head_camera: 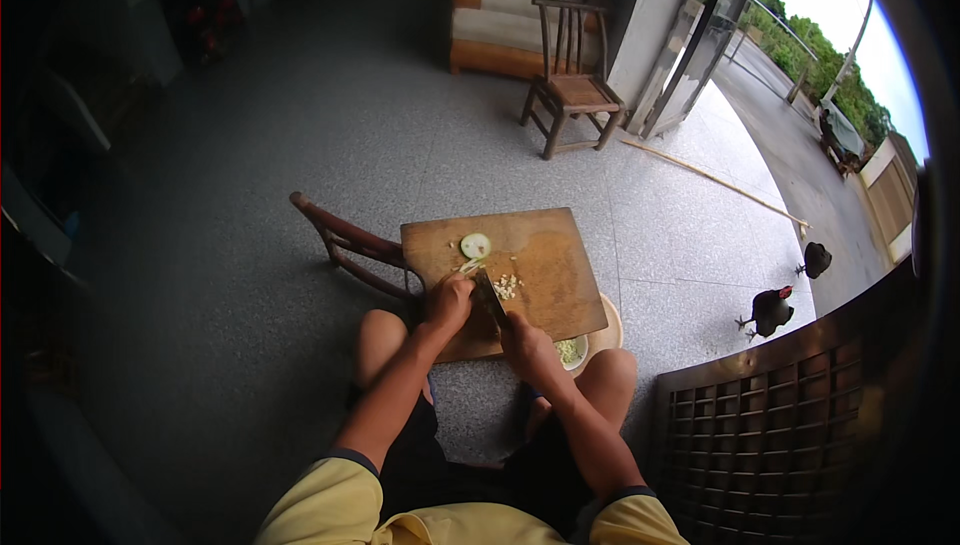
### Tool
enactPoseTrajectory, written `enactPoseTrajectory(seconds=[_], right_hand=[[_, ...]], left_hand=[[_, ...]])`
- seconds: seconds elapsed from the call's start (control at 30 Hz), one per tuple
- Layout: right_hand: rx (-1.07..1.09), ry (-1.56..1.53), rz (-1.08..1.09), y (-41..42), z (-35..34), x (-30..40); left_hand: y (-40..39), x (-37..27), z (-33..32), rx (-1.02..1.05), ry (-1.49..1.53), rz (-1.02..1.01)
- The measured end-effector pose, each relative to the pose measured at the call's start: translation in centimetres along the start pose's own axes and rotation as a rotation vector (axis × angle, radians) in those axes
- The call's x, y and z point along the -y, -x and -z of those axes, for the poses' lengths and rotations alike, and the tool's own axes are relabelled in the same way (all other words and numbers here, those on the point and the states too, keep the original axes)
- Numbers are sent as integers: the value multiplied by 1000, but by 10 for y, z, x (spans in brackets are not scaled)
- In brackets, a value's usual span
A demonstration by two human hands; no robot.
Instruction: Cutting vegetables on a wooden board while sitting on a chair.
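My right hand (526,346) grips the handle of a kitchen knife (491,299), its dark blade angled up and left over a wooden board (562,267). Close beside the blade tip, my left hand (451,300) holds pale green vegetable strips (471,267) against the board. Just beyond the fingers lies a round cut piece of pale green vegetable (475,246), its white face up. Small chopped bits (508,287) are scattered right of the blade. Below the board's near right corner, a white bowl (574,352) contains chopped green pieces, partly hidden by the board and my arm.
A round light-coloured tray or basket (615,324) shows beneath the board's right side. A wooden chair back (349,237) rises at the left. Farther off are another wooden chair (574,87), a bamboo pole (712,177) on the floor, and two dark chickens (771,311) by the doorway.
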State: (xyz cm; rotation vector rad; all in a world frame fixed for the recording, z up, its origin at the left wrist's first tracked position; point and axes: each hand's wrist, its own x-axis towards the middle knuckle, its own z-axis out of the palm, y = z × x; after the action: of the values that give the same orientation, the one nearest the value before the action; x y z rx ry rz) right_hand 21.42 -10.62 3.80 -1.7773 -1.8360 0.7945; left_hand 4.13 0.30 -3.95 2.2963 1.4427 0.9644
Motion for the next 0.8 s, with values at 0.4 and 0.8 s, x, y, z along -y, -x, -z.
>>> enactPoseTrajectory(seconds=[0.4,0.8], right_hand=[[-70,-54,-37,11,15,7],[-11,-24,-1,3,2,6]], left_hand=[[3,3,3,50,49,119],[0,0,6,68,-4,95]])
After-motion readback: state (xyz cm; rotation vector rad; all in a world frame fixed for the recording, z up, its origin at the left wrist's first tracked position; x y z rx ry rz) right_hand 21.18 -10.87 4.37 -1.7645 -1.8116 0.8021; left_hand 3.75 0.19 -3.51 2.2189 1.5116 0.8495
